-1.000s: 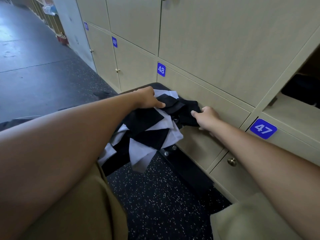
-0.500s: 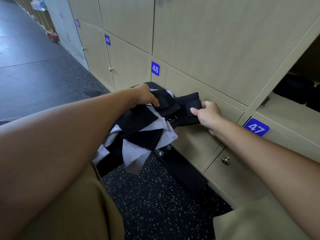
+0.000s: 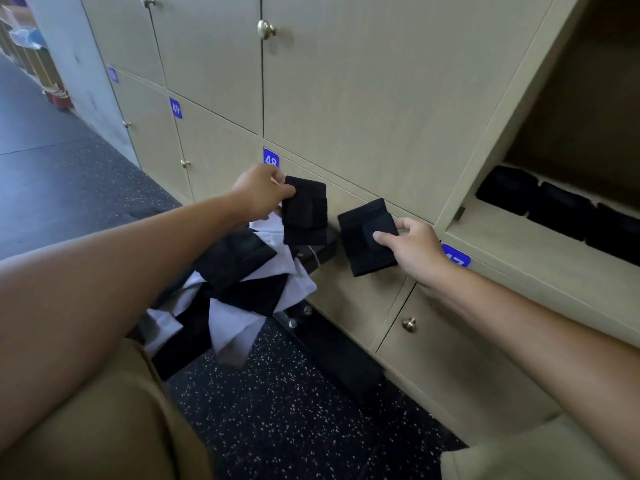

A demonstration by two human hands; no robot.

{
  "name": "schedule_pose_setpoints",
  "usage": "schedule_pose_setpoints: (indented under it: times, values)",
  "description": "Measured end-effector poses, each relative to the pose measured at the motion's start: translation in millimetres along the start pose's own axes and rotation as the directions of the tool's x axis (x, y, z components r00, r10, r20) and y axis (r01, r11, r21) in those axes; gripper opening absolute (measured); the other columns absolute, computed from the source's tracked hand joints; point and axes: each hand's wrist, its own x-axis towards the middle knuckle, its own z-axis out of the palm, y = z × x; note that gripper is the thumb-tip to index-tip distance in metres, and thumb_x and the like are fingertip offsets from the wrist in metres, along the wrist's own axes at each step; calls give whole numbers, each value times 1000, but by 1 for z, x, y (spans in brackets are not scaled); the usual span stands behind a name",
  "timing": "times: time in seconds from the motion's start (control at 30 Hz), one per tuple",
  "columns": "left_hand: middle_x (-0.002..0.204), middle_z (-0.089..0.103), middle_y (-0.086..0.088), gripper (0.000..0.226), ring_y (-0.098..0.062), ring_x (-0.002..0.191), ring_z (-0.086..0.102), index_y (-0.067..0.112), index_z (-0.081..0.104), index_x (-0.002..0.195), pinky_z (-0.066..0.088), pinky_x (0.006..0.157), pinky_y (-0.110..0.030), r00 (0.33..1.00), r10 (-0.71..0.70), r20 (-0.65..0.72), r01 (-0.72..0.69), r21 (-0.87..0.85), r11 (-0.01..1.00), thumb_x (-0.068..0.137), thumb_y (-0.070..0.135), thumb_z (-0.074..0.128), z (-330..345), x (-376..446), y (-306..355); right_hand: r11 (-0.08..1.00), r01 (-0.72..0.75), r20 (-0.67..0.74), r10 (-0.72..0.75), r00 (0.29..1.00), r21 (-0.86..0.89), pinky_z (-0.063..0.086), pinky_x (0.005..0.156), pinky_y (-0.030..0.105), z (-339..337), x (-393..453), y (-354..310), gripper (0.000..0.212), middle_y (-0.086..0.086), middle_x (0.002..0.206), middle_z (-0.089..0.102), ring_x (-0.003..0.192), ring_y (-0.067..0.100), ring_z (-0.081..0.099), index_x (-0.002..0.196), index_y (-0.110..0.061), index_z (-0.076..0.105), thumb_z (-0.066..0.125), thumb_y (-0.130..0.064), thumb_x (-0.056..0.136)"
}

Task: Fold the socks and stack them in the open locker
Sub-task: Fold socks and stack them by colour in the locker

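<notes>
My left hand (image 3: 260,195) pinches a folded black sock (image 3: 304,213) and holds it up in front of the locker doors. To its right, my right hand (image 3: 410,245) grips a second folded black sock (image 3: 363,233) by its right edge, thumb on top. Below them a pile of black socks and white cloth (image 3: 242,285) lies on a low dark stand. The open locker (image 3: 540,230) is at the right, with several folded black socks (image 3: 554,206) in a row on its shelf.
Closed beige locker doors with brass knobs (image 3: 409,323) and blue number tags (image 3: 270,158) fill the wall ahead. Black speckled floor (image 3: 294,403) lies below. My knees in tan trousers (image 3: 104,427) sit at the bottom corners.
Both hands have lifted off the pile, each with a folded black sock. The right hand moved right toward the open locker, and the view shifted so more of the locker shows.
</notes>
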Motion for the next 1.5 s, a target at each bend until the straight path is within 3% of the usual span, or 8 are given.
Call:
schedule_pose_setpoints:
  times: [0.13, 0.3, 0.47, 0.67, 1.0, 1.23, 1.4, 1.5]
  values:
    - [77, 59, -8, 26, -18, 58, 62, 16, 44, 78, 41, 51, -27, 998, 50, 30, -50, -24, 998, 97, 15, 62, 10, -7, 14, 999, -6, 21, 5, 1000, 37, 56, 88, 35, -30, -19, -6, 19, -6, 98, 76, 94, 15, 72, 100, -24, 66, 74, -13, 86]
    - [74, 64, -10, 24, -21, 59, 62, 15, 48, 79, 39, 55, -29, 992, 114, 46, -111, -58, 992, 96, 16, 64, 26, -19, 35, 998, -7, -10, 8, 1000, 64, 57, 95, 46, -66, -42, -9, 22, 0, 97, 78, 95, 21, 74, 105, -12, 68, 76, -10, 85]
    - [70, 63, -8, 24, -2, 40, 55, 13, 48, 80, 38, 55, -29, 978, 186, 92, -171, -145, 975, 98, 13, 64, 44, -38, 63, 997, -1, -93, 8, 996, 80, 59, 79, 31, -99, -60, -7, 10, -1, 90, 79, 85, 16, 75, 96, -14, 70, 75, -10, 87]
    - [54, 58, 4, 25, -7, 36, 45, 11, 48, 82, 29, 53, -29, 967, 210, 147, -167, -261, 951, 100, 16, 64, 70, -47, 82, 1000, 8, -244, -2, 970, 21, 56, 82, 37, -134, -71, -5, 9, -3, 88, 78, 88, 21, 74, 93, -16, 70, 75, -14, 85]
    - [59, 65, 2, 25, -18, 54, 54, 11, 49, 81, 32, 51, -28, 940, 269, 211, -191, -331, 924, 100, 18, 64, 99, -47, 102, 997, -36, -494, 65, 867, 68, 54, 88, 36, -178, -72, 8, 16, -3, 98, 75, 94, 16, 70, 101, -18, 67, 73, -14, 87]
    - [58, 66, 3, 23, -18, 57, 56, 11, 49, 85, 34, 50, -28, 927, 293, 234, -204, -340, 918, 101, 20, 62, 111, -51, 112, 984, -59, -562, 145, 814, 168, 41, 70, 25, -186, -65, 7, 51, -4, 106, 58, 90, 6, 58, 123, -26, 43, 76, -14, 87]
    - [64, 66, 1, 21, -14, 54, 56, 8, 51, 87, 36, 49, -27, 925, 300, 233, -210, -343, 915, 101, 20, 62, 115, -50, 115, 977, -4, -597, 135, 791, 214, 35, 63, 19, -192, -58, -3, 50, -7, 92, 51, 80, 2, 51, 125, -25, 40, 71, -6, 91]
    - [67, 67, -2, 22, -19, 60, 55, 8, 50, 87, 35, 49, -28, 922, 306, 238, -213, -348, 913, 101, 20, 61, 117, -48, 116, 983, 12, -630, 109, 769, 184, 37, 60, 21, -199, -43, -11, 42, 0, 99, 56, 77, 7, 52, 124, -26, 46, 63, -2, 94]
